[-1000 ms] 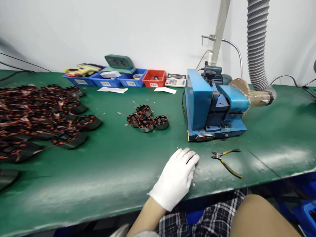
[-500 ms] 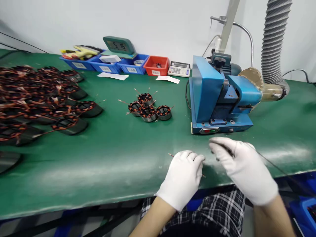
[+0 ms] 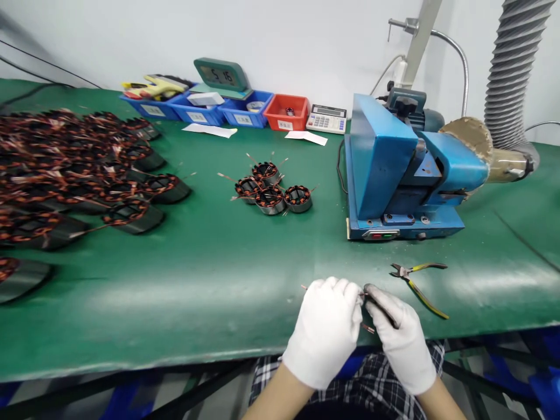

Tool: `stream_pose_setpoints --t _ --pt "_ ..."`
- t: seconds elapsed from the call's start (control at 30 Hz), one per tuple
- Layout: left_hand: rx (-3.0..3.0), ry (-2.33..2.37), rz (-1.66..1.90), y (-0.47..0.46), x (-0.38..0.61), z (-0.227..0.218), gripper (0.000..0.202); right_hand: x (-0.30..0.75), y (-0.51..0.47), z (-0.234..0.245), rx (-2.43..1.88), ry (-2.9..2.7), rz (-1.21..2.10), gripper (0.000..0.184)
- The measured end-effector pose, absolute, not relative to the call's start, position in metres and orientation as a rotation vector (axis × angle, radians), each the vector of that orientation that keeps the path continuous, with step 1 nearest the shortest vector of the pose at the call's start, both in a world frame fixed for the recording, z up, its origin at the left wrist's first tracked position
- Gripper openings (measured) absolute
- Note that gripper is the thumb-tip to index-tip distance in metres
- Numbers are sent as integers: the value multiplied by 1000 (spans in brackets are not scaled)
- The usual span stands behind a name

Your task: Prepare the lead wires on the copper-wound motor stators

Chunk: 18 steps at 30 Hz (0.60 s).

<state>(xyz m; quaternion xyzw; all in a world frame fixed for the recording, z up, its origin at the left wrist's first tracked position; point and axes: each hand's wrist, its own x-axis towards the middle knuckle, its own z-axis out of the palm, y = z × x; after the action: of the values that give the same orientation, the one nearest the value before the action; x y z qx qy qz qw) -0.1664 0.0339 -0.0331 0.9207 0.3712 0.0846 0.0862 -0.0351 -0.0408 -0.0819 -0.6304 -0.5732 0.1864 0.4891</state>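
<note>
Both my hands wear white gloves and meet at the near edge of the green table [image 3: 210,280]. My left hand [image 3: 326,329] is curled over a small part with thin copper wires sticking out at its sides; the part itself is hidden. My right hand [image 3: 400,338] pinches at the wires beside the left hand's fingertips, its fingers closed. Yellow-handled pliers [image 3: 417,280] lie on the mat just right of my hands.
A blue bench machine [image 3: 394,169] with a grey ribbed hose [image 3: 511,76] stands behind the hands. Several wound stators [image 3: 271,189] sit mid-table. Many more stators [image 3: 74,169] crowd the left. Blue and red bins [image 3: 245,111], a clock and a calculator [image 3: 326,119] line the wall.
My right hand came into view, passed over the pliers and drew in to meet the left hand's fingertips. The left hand stayed near the table edge. The camera shifted a little.
</note>
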Motion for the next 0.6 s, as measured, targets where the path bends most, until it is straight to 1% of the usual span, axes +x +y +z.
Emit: stream_pose_setpoints --t 0.17,0.23,0.33,0.43,0.53,0.6 --pt "2706 1006 323 36 -173 -36 18 -31 -31 -80 -1514 -1490 366 29" --pt "2703 967 360 37 -176 -36 17 -29 -28 -73 -1499 -1560 386 28" --pt "2692 920 429 38 -180 -35 18 -28 -25 -62 -1529 -1497 557 24" --pt "2634 924 426 39 -180 -36 19 -32 -24 -57 -1634 -1223 772 21" --pt "2618 942 426 37 -178 -39 16 -38 -22 -58 -1684 -935 959 7" --pt "2628 949 438 36 -177 -40 16 -43 -22 -59 -1689 -844 1011 12"
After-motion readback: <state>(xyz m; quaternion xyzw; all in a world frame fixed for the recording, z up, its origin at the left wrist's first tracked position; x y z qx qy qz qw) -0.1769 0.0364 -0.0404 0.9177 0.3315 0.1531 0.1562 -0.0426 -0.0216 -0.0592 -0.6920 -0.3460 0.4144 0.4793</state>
